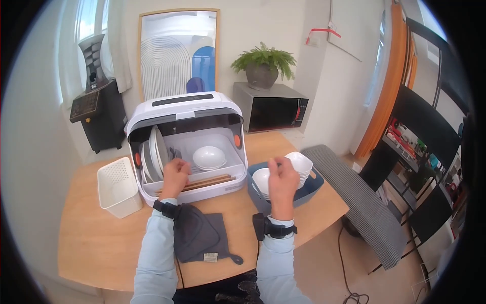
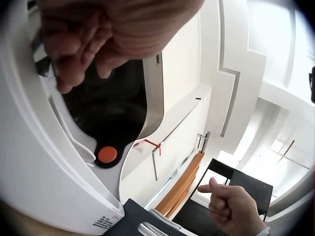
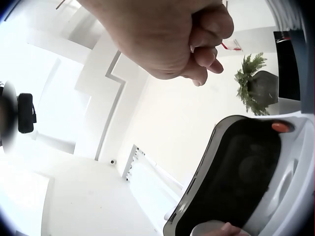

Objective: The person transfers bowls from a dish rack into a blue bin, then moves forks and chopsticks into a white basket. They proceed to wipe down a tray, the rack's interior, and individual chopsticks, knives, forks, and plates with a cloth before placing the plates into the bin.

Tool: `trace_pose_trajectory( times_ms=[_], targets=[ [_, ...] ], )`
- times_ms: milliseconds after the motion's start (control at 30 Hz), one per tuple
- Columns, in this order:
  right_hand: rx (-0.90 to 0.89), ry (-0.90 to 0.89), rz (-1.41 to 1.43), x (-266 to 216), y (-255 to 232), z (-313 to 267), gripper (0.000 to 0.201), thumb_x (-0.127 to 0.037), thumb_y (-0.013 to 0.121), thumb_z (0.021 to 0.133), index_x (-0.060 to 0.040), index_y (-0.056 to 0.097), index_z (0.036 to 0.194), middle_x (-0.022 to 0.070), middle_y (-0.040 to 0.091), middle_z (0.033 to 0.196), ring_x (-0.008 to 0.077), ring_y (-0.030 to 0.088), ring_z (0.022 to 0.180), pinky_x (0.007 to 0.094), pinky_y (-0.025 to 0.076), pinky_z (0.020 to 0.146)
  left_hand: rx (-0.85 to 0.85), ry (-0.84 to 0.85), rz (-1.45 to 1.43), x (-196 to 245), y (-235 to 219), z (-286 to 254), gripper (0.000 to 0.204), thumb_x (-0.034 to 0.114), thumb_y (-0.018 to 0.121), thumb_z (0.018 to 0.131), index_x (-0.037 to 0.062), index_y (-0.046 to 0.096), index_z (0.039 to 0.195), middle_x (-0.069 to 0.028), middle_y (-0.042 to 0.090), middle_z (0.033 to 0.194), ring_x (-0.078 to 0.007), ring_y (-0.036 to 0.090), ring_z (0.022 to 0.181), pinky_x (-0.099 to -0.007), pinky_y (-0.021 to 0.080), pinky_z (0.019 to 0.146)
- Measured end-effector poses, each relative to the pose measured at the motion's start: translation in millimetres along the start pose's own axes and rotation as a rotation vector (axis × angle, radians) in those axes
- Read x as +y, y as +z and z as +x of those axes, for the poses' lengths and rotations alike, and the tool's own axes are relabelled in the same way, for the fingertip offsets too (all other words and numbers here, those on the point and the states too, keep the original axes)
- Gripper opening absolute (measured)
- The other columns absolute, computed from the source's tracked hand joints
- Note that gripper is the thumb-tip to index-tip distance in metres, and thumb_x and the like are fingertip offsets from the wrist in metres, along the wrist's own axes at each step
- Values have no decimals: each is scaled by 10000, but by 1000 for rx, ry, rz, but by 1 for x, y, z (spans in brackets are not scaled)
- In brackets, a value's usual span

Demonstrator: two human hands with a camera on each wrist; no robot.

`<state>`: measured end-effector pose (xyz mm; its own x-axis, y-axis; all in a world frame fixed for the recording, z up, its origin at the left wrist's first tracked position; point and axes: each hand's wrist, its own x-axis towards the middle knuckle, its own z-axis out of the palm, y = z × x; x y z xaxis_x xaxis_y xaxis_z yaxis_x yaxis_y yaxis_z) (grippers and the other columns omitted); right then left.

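My left hand (image 1: 175, 177) is at the front opening of a white countertop dish cabinet (image 1: 223, 194), its fingers loosely curled with nothing visible in them. Metal cutlery (image 1: 175, 153) stands just beyond the fingertips. Inside, white plates (image 1: 158, 147) stand on edge at the left, and a white bowl (image 1: 209, 158) lies at the right. Wooden chopsticks (image 1: 208, 182) lie along the front compartment. My right hand (image 1: 283, 183) is raised over a blue-grey bin (image 1: 310, 193), fingers loosely bent and holding nothing visible. White bowls (image 1: 299, 163) are stacked in that bin.
A white perforated basket (image 1: 119, 188) stands left of the cabinet. Grey pot holders (image 1: 201, 230) lie on the wooden table (image 1: 96, 248) between my forearms. Behind are a microwave (image 1: 273, 109) with a potted fern (image 1: 263, 63) on top. A checked padded bench (image 1: 354, 202) stands at the right.
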<state>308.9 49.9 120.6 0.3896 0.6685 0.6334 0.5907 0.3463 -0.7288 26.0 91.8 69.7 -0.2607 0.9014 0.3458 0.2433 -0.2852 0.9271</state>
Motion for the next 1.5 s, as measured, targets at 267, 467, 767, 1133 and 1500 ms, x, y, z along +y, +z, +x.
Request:
trace_pose_trajectory(
  times_ms=[267, 467, 767, 1133, 1500],
  targets=[
    [-509, -199, -15, -2, 89, -35, 223, -204, 656, 846, 12, 632, 892, 231, 645, 773, 400, 649, 766, 475, 496, 677, -21, 15, 23, -2, 0, 0, 178, 106, 616, 875, -70, 603, 902, -107, 639, 674, -122, 539, 432, -257, 406, 381],
    [-651, -225, -116, 14, 94, -57, 260, -182, 678, 823, 42, 615, 937, 248, 613, 1019, 429, 634, 886, 485, 511, 762, -69, 13, 108, 3, 1, 1, 174, 93, 628, 868, -80, 607, 877, -105, 632, 656, -143, 572, 442, -271, 412, 381],
    [-658, -225, -142, 11, 90, -64, 303, -174, 694, 806, 48, 599, 989, 234, 569, 1113, 414, 645, 879, 476, 520, 764, -116, -111, 870, 16, 27, 58, 470, 376, 727, 747, -58, 663, 918, -229, 673, 767, -311, 657, 556, -386, 543, 607],
    [-622, -199, -15, 23, 91, -62, 241, -163, 659, 827, 40, 607, 946, 240, 579, 1052, 431, 635, 872, 487, 512, 748, -169, -303, 818, -19, 38, 94, 320, 204, 645, 748, -58, 648, 931, -207, 672, 850, -318, 675, 732, -398, 518, 631],
    [-442, -179, 299, 7, 88, -57, 507, -230, 679, 843, -32, 477, 1264, 204, 609, 951, 407, 628, 819, 486, 500, 700, -106, -152, -32, 23, 22, 23, 186, 30, 526, 812, -146, 586, 810, -186, 623, 659, -241, 645, 499, -304, 528, 418]
  ],
)
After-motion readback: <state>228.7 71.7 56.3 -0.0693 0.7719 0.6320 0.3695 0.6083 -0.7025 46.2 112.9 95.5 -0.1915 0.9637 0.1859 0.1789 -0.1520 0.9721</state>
